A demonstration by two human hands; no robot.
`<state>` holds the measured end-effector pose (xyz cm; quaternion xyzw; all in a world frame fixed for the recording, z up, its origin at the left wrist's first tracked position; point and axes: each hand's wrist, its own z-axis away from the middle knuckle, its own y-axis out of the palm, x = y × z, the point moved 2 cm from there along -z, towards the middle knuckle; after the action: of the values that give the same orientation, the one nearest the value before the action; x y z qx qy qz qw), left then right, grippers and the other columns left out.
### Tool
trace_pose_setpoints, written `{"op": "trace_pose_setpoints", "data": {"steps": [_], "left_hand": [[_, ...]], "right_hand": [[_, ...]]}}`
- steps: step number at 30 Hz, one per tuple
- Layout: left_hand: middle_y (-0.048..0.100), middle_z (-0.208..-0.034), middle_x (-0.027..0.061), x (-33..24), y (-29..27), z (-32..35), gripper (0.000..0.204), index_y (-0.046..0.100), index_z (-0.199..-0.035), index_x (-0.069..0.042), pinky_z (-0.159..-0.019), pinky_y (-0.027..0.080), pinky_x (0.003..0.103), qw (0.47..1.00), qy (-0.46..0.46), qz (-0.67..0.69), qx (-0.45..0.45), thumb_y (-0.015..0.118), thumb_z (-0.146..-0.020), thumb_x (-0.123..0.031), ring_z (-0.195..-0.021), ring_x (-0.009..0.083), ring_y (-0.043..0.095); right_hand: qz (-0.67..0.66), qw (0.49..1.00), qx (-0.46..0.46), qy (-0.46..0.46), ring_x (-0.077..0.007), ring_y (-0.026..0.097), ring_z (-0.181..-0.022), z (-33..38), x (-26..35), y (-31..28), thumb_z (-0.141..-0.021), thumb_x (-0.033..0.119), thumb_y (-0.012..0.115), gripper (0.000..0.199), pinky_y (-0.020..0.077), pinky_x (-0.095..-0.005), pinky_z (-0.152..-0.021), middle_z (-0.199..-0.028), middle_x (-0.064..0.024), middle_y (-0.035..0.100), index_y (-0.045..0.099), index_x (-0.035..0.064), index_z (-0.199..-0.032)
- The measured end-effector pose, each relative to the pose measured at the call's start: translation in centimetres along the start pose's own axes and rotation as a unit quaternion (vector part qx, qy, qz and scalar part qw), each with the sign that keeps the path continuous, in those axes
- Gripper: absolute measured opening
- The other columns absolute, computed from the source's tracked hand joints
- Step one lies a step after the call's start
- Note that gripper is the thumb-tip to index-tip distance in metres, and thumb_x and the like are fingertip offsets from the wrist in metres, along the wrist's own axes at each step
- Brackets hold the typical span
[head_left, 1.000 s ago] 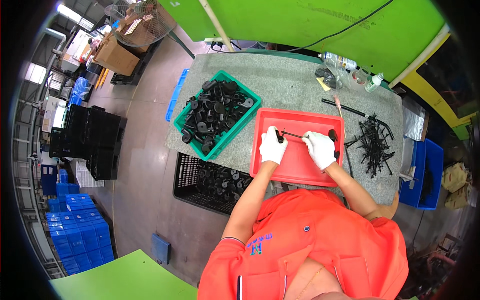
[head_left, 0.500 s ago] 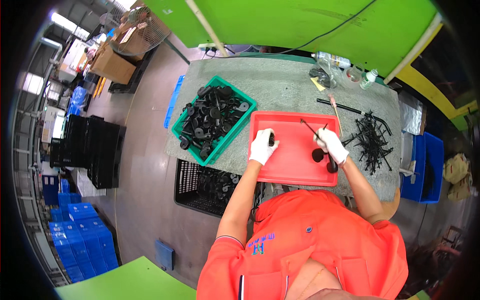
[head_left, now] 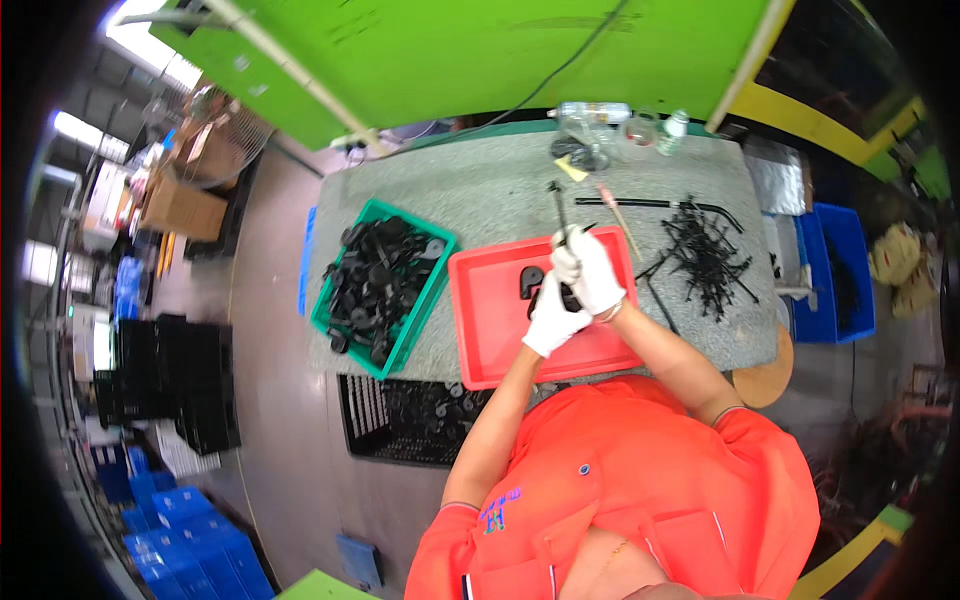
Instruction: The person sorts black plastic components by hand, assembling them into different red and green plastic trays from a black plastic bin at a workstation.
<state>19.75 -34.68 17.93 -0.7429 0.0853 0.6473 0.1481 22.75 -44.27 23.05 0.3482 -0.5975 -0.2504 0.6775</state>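
Both gloved hands meet over the red tray point(head_left: 490, 330): the right hand point(head_left: 590, 272) is clamped on a thin black rod point(head_left: 558, 208) that sticks out past the tray's far edge, and the left hand point(head_left: 552, 318) is closed just below it around a black part I cannot make out. Another black part point(head_left: 530, 281) lies in the tray just left of the hands. Left of the tray on the bench point(head_left: 500, 190) sits a green bin point(head_left: 420, 300) of black parts, and to its right a pile of black rods point(head_left: 705, 250).
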Motion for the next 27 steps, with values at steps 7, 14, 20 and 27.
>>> {"op": "trace_pose_setpoints", "data": {"steps": [7,14,20,27], "left_hand": [[0.055,-0.098,0.0127,-1.7,1.8,2.2,0.044,0.051,-0.106,-0.006,-0.075,0.049,0.041,0.897,-0.035,-0.439,0.039,0.069,-0.066,-0.009,-0.093,0.0319,0.053],[0.055,-0.1,0.0167,2.5,-2.4,4.9,0.039,0.053,-0.1,-0.007,-0.081,0.046,0.044,0.915,-0.12,-0.386,0.009,0.071,-0.069,-0.023,-0.097,0.0351,0.052],[0.052,-0.107,0.0135,2.3,-2.4,5.8,0.053,0.05,-0.112,-0.008,-0.086,0.044,0.045,0.912,-0.184,-0.366,0.018,0.071,-0.07,-0.032,-0.105,0.0324,0.048],[0.052,-0.111,0.0148,0.6,-7.7,9.4,0.039,0.054,-0.106,-0.007,-0.087,0.04,0.042,0.862,0.029,-0.425,-0.277,0.068,-0.07,-0.016,-0.105,0.0332,0.047]], "right_hand": [[0.487,0.851,-0.062,-0.185,-0.0091,0.046,-0.058,2.9,3.6,-1.8,-0.089,0.01,0.045,0.014,0.0396,-0.0261,-0.054,-0.066,-0.0007,0.052,0.056,0.0033,-0.083],[0.886,0.379,-0.162,-0.213,-0.029,0.06,-0.064,4.3,13.6,-12.6,-0.08,0.017,0.054,0.017,0.0453,-0.0398,-0.059,-0.071,-0.0125,0.062,0.064,0.0049,-0.072],[0.842,0.444,-0.304,-0.017,-0.0339,0.06,-0.093,6.7,17.3,-25.0,-0.079,0.022,0.064,0.036,0.0451,-0.0377,-0.083,-0.099,-0.0191,0.064,0.06,-0.0014,-0.107],[0.89,0.297,-0.305,-0.166,-0.0343,0.059,-0.09,4.4,15.4,-15.3,-0.084,0.022,0.059,0.03,0.0451,-0.0407,-0.083,-0.095,-0.0183,0.063,0.06,0.002,-0.105]]}}
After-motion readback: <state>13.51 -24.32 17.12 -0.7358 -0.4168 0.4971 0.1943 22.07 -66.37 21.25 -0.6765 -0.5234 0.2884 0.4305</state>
